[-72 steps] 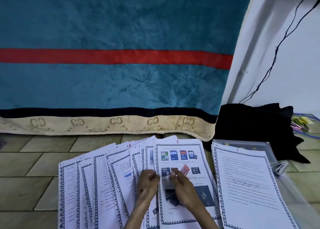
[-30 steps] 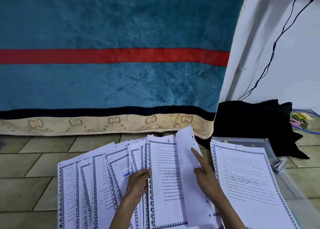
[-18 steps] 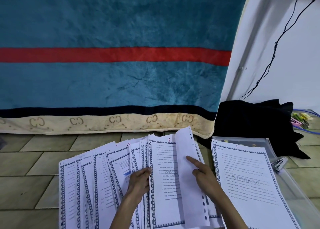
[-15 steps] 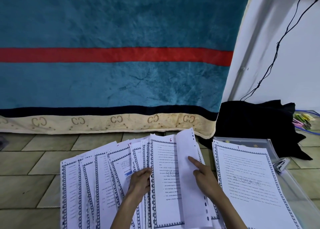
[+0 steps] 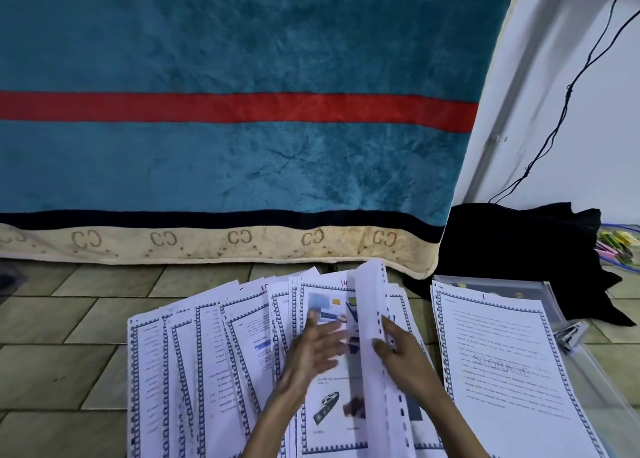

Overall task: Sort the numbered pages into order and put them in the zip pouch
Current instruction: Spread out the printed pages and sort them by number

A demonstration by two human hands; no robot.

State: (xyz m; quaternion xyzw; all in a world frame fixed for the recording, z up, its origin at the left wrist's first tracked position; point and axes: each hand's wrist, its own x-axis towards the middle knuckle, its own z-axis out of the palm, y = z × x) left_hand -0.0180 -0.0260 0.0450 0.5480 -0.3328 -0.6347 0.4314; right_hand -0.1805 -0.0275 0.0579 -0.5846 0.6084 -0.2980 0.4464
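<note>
Page 14 (image 5: 325, 346) newly bared, tiled floor (image 5: 79, 319).

1. There is a single view, from a wide-angle camera worn on the person's head.
2. It looks forward and down, close above the fanned white printed pages with blue patterned borders (image 5: 194, 371) on the tiled stone floor (image 5: 69, 319).
3. It faces a hanging teal plush blanket with a red stripe (image 5: 225, 76); straight edges bow towards the frame's sides.
</note>
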